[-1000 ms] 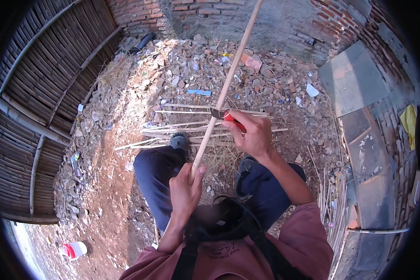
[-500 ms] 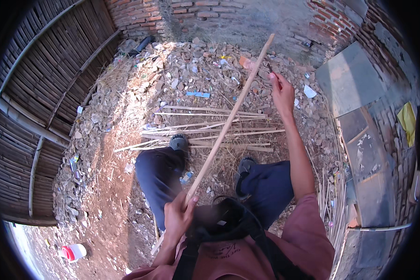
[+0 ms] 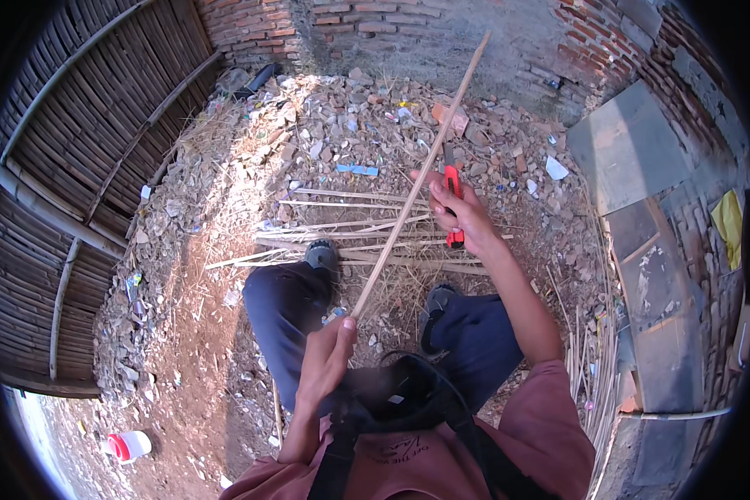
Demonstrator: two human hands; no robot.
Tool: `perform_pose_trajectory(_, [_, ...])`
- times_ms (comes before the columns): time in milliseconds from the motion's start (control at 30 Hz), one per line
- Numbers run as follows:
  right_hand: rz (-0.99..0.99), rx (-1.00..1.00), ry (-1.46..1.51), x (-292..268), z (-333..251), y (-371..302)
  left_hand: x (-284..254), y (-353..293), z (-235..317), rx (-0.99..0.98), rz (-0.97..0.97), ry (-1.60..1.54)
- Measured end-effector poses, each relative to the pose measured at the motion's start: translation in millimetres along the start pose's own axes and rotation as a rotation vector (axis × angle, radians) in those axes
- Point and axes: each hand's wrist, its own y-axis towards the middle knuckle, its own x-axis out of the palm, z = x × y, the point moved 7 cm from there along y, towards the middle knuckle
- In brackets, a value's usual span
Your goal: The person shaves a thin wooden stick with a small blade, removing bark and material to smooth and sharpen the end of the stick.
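Observation:
A long, thin bamboo strip (image 3: 387,250) slants up and away in front of me. My left hand (image 3: 325,360) is closed around its near end, thumb laid along the strip. In my right hand (image 3: 470,217) is a red utility knife (image 3: 452,177), its dark blade pointing away from me beside the strip. The fingers of that hand reach over to the strip around its middle; whether they grip it, I cannot tell. On the ground past my feet lie several more bamboo strips (image 3: 354,196), roughly crosswise.
Rubble (image 3: 333,125) covers the ground toward a brick wall (image 3: 375,18). A woven bamboo wall (image 3: 75,108) stands on the left. Boards (image 3: 629,150) lean at the right, near a bundle of thin sticks (image 3: 587,367). A red and white container (image 3: 129,447) lies at the lower left.
My right hand has come down and left, from beside the strip's far end to its middle, bringing the red knife into plain view. The left hand has moved slightly away from me with the strip.

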Motion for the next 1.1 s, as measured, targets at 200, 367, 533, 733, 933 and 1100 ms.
perform_pose_trajectory(200, [0.113,-0.075,0.136,-10,6,-4,12,11,24,0.158,-0.169,0.055])
perform_pose_trajectory(367, [0.192,-0.107,0.232,-11,-1,-11,15,21,42,-0.026,-0.128,-0.159])
perform_pose_trajectory(533, [0.205,-0.130,0.115,-9,-9,-15,20,40,55,0.098,-0.147,-0.113])
perform_pose_trajectory(733, [0.238,-0.135,0.023,-8,-14,-23,27,51,52,0.126,-0.175,-0.108])
perform_pose_trajectory(933, [0.160,-0.283,-0.150,8,-5,-34,29,54,64,0.161,-0.128,-0.196])
perform_pose_trajectory(1100, [0.031,-0.517,-0.760,51,-17,-52,24,54,64,0.116,-0.113,-0.205])
